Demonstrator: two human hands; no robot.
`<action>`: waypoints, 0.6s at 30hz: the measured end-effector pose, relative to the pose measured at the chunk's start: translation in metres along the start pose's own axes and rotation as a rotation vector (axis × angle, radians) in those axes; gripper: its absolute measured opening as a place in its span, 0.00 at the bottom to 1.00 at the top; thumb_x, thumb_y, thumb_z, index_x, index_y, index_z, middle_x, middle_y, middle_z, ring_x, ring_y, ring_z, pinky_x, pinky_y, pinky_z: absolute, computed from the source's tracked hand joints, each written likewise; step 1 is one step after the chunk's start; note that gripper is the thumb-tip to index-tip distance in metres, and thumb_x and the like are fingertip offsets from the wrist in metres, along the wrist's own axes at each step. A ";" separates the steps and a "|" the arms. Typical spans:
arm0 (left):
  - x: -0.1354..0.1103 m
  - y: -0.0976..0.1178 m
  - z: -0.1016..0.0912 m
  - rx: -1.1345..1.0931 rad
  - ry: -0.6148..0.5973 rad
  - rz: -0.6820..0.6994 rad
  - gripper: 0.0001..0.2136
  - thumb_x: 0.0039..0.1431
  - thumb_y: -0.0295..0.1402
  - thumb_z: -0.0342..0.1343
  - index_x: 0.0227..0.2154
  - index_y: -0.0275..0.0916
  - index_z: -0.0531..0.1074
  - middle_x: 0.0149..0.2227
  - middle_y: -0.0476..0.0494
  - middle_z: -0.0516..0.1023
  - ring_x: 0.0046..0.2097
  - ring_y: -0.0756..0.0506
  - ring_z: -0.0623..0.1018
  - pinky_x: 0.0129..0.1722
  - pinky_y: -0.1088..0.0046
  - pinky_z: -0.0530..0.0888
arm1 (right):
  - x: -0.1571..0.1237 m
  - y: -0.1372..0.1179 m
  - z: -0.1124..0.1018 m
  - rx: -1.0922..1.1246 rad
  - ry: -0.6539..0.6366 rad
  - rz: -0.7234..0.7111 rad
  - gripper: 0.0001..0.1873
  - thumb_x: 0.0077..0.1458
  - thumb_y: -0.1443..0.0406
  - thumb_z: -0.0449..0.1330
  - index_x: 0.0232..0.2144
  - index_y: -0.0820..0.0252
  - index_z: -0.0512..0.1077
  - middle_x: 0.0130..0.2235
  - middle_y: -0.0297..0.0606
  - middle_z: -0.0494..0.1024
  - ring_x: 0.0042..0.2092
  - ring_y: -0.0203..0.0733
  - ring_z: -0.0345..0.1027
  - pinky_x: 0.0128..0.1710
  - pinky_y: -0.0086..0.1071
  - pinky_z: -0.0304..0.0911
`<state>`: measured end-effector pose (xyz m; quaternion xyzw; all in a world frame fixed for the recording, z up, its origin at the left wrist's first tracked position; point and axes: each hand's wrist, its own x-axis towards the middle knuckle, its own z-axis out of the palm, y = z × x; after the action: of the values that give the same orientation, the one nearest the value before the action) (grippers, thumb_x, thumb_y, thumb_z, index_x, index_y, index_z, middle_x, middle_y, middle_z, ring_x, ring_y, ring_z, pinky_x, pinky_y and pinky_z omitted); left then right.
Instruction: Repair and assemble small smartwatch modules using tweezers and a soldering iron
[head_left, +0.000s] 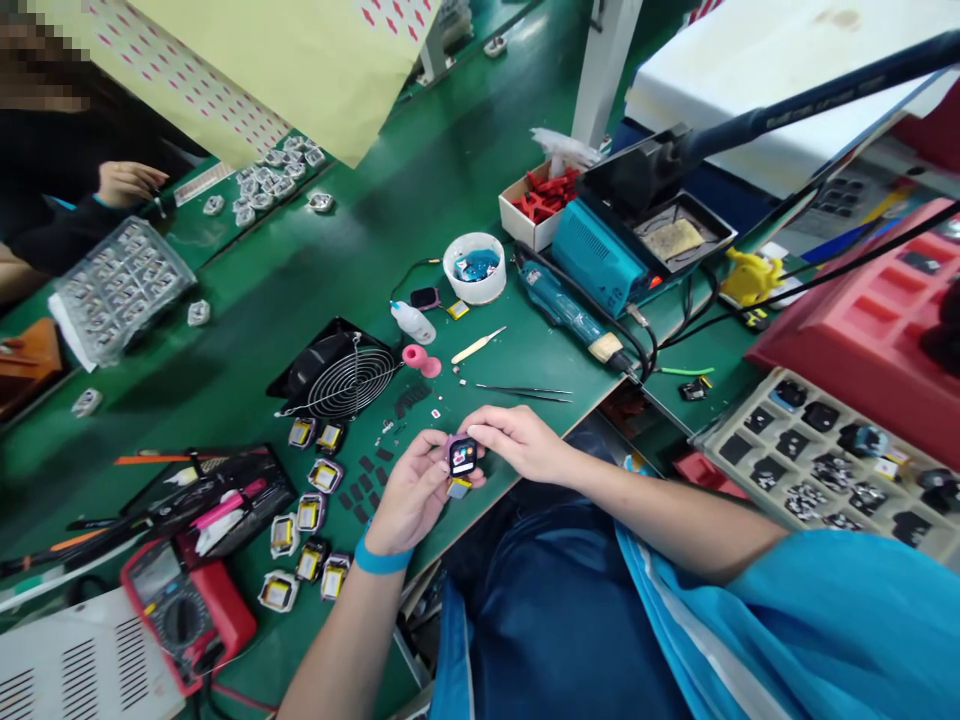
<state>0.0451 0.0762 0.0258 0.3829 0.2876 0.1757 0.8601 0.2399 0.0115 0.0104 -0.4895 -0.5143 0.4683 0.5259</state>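
Near the table's front edge, my left hand (pixel 417 487) grips a small smartwatch body (pixel 463 457) with a purple frame and a lit screen. A small battery (pixel 458 488) with yellow tape hangs below it. My right hand (pixel 517 440) has its fingers closed on the watch's upper right edge. Beyond the hands lie black tweezers (pixel 525 392) and a light-handled knife-like tool (pixel 478 345). Small black pads (pixel 365 480) are laid out left of my left hand. Several more watch housings with yellow-taped batteries (pixel 310 511) stand further left.
A fan with a wire guard (pixel 350 375), a bottle (pixel 412 322) and a white tub (pixel 475 270) stand beyond. An electric screwdriver (pixel 570 310) and teal soldering station (pixel 600 260) are at right. A red multimeter (pixel 184 610) lies left. Another person's hand (pixel 129 184) works across the table.
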 end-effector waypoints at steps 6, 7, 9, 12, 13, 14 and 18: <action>0.001 0.000 0.000 0.013 0.031 0.004 0.17 0.59 0.39 0.69 0.43 0.39 0.70 0.40 0.45 0.84 0.37 0.45 0.86 0.40 0.70 0.83 | -0.001 0.000 -0.001 0.023 -0.014 0.012 0.15 0.68 0.58 0.54 0.41 0.61 0.77 0.31 0.34 0.79 0.33 0.37 0.74 0.37 0.28 0.67; 0.001 0.000 0.000 0.017 0.038 0.001 0.17 0.59 0.39 0.69 0.43 0.39 0.70 0.39 0.45 0.84 0.36 0.45 0.85 0.40 0.69 0.83 | -0.001 0.001 0.000 0.035 -0.013 0.016 0.15 0.68 0.58 0.55 0.41 0.61 0.77 0.32 0.34 0.80 0.34 0.37 0.75 0.37 0.29 0.67; 0.001 0.000 0.000 0.028 0.054 -0.010 0.16 0.59 0.40 0.69 0.42 0.39 0.70 0.37 0.46 0.83 0.34 0.46 0.85 0.39 0.69 0.83 | -0.001 0.002 0.001 0.082 -0.018 0.029 0.13 0.66 0.58 0.57 0.42 0.60 0.77 0.35 0.36 0.81 0.34 0.37 0.75 0.37 0.29 0.68; 0.001 0.003 0.002 0.057 0.080 -0.031 0.17 0.58 0.42 0.70 0.40 0.38 0.71 0.34 0.46 0.83 0.32 0.46 0.84 0.37 0.69 0.83 | -0.002 0.003 0.002 0.170 -0.025 0.051 0.12 0.65 0.58 0.60 0.43 0.60 0.76 0.37 0.36 0.81 0.35 0.37 0.75 0.38 0.30 0.69; 0.001 0.003 0.002 0.071 0.093 -0.034 0.17 0.57 0.42 0.70 0.39 0.37 0.71 0.34 0.46 0.83 0.31 0.46 0.84 0.36 0.69 0.83 | -0.003 0.003 0.002 0.194 -0.025 0.058 0.12 0.64 0.58 0.60 0.43 0.61 0.76 0.37 0.36 0.81 0.35 0.36 0.75 0.38 0.30 0.69; 0.001 0.004 0.002 0.085 0.107 -0.036 0.18 0.56 0.43 0.71 0.38 0.37 0.72 0.33 0.46 0.83 0.31 0.46 0.84 0.35 0.70 0.83 | -0.003 0.003 0.002 0.220 -0.032 0.071 0.13 0.63 0.57 0.61 0.43 0.61 0.76 0.36 0.35 0.80 0.35 0.36 0.74 0.37 0.30 0.69; -0.001 0.005 0.002 0.153 0.147 -0.023 0.18 0.56 0.44 0.71 0.35 0.35 0.73 0.27 0.47 0.81 0.25 0.49 0.80 0.30 0.73 0.81 | -0.006 0.002 0.001 0.379 -0.113 0.190 0.16 0.59 0.55 0.66 0.43 0.61 0.75 0.29 0.29 0.76 0.26 0.30 0.68 0.28 0.25 0.64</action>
<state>0.0446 0.0777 0.0310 0.4299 0.3671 0.1709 0.8070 0.2388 0.0052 0.0077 -0.4013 -0.3974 0.6306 0.5323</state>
